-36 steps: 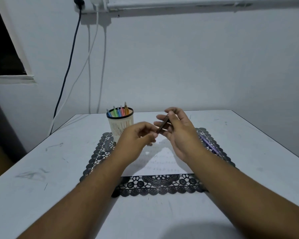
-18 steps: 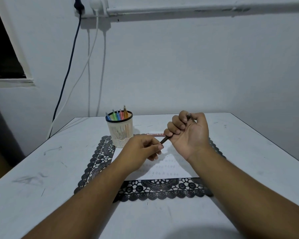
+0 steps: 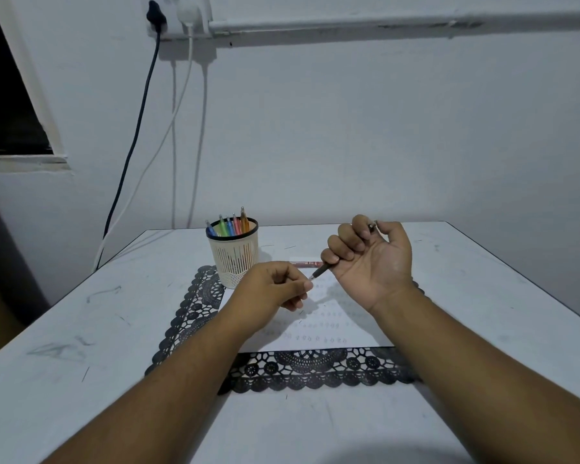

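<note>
Head view: at frame centre our right hand (image 3: 372, 262) is clamped round the dark pen (image 3: 322, 270), its tip aimed lower left at our left hand (image 3: 272, 289). That hand's fingers curl just beside the tip; we cannot tell whether they pinch anything. We should hold the barrel steady above the paper (image 3: 315, 329).

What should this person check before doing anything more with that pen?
1. pen gripped in right hand: ok, fingers curl round it.
2. Tip sticks out of the fist: ok, it points toward the left hand.
3. Left hand pinching a cap: cannot tell.
4. paper flat on lace mat: ok.
5. pen cup upright, apart from both hands: ok.
</note>
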Action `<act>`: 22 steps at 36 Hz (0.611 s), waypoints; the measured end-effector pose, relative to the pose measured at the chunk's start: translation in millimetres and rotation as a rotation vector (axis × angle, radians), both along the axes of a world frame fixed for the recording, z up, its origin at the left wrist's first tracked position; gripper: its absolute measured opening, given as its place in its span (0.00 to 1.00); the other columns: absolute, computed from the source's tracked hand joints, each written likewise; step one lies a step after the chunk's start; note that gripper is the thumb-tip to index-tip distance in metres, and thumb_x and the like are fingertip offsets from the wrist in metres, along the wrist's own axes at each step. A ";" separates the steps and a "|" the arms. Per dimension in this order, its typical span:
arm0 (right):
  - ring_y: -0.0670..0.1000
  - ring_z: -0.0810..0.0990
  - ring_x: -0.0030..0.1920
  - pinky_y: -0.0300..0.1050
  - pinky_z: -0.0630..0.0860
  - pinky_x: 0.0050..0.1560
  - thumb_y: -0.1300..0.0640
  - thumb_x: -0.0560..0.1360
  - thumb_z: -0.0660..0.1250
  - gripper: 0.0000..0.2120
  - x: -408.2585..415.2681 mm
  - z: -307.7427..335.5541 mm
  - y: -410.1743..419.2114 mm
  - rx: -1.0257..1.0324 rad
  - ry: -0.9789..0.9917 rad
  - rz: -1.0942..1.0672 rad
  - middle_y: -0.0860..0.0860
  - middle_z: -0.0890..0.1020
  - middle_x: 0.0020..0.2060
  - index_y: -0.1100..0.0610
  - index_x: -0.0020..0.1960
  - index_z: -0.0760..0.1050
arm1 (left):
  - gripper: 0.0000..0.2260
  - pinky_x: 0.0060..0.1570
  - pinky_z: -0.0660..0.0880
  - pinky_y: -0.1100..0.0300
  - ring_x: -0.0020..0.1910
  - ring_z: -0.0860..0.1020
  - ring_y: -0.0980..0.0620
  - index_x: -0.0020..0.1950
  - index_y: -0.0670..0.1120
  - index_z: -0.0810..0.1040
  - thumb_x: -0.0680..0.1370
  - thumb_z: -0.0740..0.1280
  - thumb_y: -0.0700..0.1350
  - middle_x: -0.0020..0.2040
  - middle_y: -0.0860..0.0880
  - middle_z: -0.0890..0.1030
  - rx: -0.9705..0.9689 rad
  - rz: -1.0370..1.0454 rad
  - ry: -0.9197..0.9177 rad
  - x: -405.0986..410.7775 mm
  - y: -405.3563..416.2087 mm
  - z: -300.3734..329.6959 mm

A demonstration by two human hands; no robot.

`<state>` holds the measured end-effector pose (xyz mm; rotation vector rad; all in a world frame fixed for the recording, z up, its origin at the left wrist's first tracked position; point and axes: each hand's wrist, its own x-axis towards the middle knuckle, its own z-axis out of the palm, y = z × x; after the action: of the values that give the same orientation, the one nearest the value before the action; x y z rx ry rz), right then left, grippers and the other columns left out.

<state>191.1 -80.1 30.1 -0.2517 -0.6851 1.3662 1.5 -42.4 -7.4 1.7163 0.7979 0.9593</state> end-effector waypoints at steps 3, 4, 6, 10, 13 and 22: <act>0.51 0.57 0.30 0.46 0.62 0.34 0.50 0.71 0.57 0.11 0.6 -0.1 -0.1 0.003 0.002 0.016 0.49 0.59 0.29 0.54 0.34 0.62 | 0.05 0.40 0.81 0.59 0.35 0.82 0.49 0.41 0.45 0.86 0.78 0.75 0.40 0.38 0.43 0.85 -0.007 -0.002 -0.002 0.0 -0.3 0.2; 0.51 0.56 0.30 0.46 0.62 0.34 0.51 0.71 0.57 0.11 0.5 0.1 -0.2 0.005 -0.006 0.018 0.49 0.59 0.29 0.54 0.34 0.61 | 0.05 0.40 0.81 0.58 0.36 0.82 0.49 0.42 0.45 0.86 0.78 0.75 0.40 0.38 0.43 0.85 -0.007 -0.004 0.001 -0.1 -0.4 0.3; 0.51 0.56 0.30 0.46 0.62 0.34 0.51 0.72 0.57 0.11 0.3 0.2 -0.3 0.006 -0.008 0.023 0.49 0.59 0.29 0.54 0.34 0.61 | 0.05 0.40 0.81 0.59 0.35 0.82 0.49 0.42 0.44 0.86 0.77 0.76 0.40 0.38 0.43 0.85 -0.014 -0.005 -0.004 -0.8 -0.3 0.4; 0.51 0.55 0.31 0.46 0.61 0.34 0.51 0.71 0.57 0.10 1.2 0.0 -0.6 0.001 -0.007 0.033 0.49 0.59 0.29 0.54 0.34 0.60 | 0.05 0.40 0.81 0.58 0.35 0.81 0.49 0.41 0.45 0.86 0.77 0.76 0.41 0.38 0.43 0.85 -0.019 -0.005 0.000 -0.8 -0.5 0.9; 0.51 0.56 0.31 0.46 0.61 0.34 0.51 0.72 0.56 0.11 1.8 -0.2 -0.9 0.003 0.002 0.041 0.49 0.59 0.29 0.54 0.34 0.60 | 0.05 0.41 0.81 0.58 0.35 0.81 0.49 0.41 0.46 0.86 0.77 0.76 0.41 0.38 0.44 0.85 -0.019 -0.005 -0.001 -0.6 -0.9 0.8; 0.51 0.54 0.31 0.47 0.59 0.35 0.51 0.71 0.56 0.10 3.7 1.0 -1.3 0.012 -0.035 0.049 0.49 0.59 0.29 0.53 0.34 0.59 | 0.06 0.40 0.80 0.58 0.35 0.81 0.48 0.40 0.46 0.86 0.77 0.76 0.40 0.37 0.42 0.84 -0.039 -0.017 -0.021 0.3 -2.7 1.8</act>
<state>194.8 -81.4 31.1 -0.2511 -0.7328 1.4066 1.8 -45.0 -5.6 1.6745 0.7820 0.9427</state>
